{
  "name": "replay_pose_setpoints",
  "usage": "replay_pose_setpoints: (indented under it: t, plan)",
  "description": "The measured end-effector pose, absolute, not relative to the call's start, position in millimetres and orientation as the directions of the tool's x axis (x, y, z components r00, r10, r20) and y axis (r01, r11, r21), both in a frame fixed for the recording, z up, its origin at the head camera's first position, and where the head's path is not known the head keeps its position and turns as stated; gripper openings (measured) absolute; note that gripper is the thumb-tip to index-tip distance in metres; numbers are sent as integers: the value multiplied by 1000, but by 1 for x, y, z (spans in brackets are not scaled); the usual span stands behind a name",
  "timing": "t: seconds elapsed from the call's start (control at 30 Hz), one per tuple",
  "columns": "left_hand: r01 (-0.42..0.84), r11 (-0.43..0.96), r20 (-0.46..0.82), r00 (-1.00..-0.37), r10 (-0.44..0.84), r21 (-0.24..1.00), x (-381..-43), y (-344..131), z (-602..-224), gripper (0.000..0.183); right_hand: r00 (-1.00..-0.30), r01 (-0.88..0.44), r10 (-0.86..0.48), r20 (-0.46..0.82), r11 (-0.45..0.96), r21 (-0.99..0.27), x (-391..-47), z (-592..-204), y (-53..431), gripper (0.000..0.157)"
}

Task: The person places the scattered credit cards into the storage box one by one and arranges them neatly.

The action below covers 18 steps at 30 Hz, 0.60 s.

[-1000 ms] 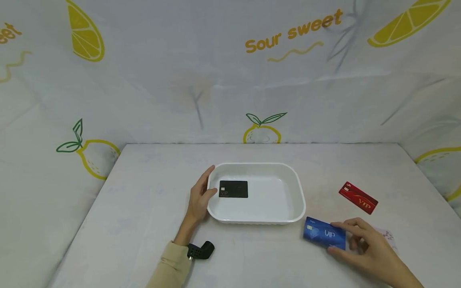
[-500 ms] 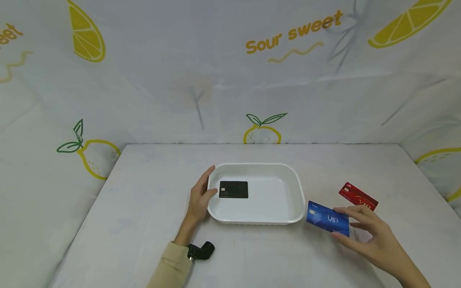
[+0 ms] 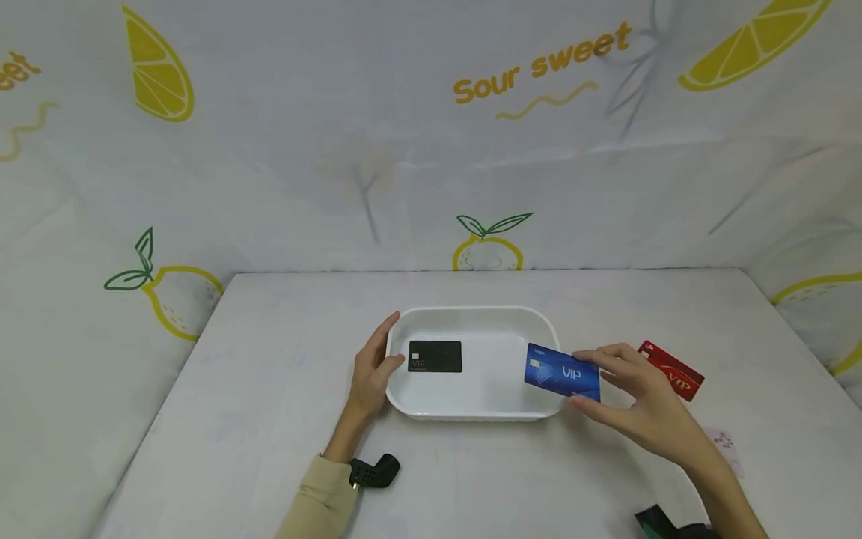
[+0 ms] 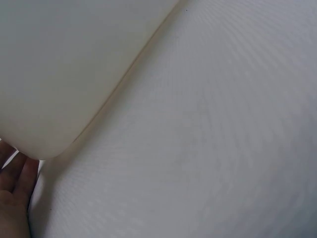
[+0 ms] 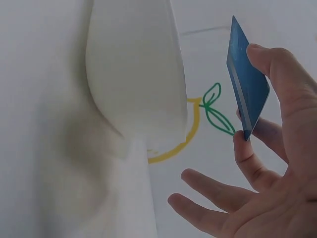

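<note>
My right hand [image 3: 646,400] pinches a blue VIP card [image 3: 562,372] by its right end, between thumb and fingers. The card is raised and overlaps the right part of a white tray [image 3: 485,410] in the head view. The right wrist view shows the striped back of the blue card [image 5: 247,79], with two of the fingers spread away from it. At the tray's left end, my left hand [image 3: 370,374] holds the rim, thumb over the edge and fingers along the outside. A black VIP card [image 3: 435,356] lies flat in the tray's left half.
A red VIP card [image 3: 673,370] lies on the white table [image 3: 303,322] behind the right hand. A pale patterned card [image 3: 723,449] is partly covered by the right forearm. A lemon-print cloth [image 3: 303,150] hangs behind the table.
My right hand has lifted the blue card off the table and carried it left and away from me, to the tray's right side. The left hand and the tray stay in place.
</note>
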<state>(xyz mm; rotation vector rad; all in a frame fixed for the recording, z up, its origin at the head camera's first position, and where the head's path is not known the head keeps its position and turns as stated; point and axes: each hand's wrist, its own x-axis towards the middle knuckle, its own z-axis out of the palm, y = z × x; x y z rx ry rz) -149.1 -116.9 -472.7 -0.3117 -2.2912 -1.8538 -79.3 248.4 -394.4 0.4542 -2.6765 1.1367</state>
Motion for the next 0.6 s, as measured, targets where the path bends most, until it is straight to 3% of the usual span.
replay_pose_setpoints:
  t: [0.33, 0.6]
  plan:
    - [268, 196, 263, -963, 50, 943, -149, -118, -473, 70, -925, -377, -282, 256, 584, -719, -111, -392, 218, 49]
    - [264, 183, 259, -964, 52, 947, -149, -118, -473, 70, -915, -398, -321, 243, 637, -660, -131, -399, 209, 51]
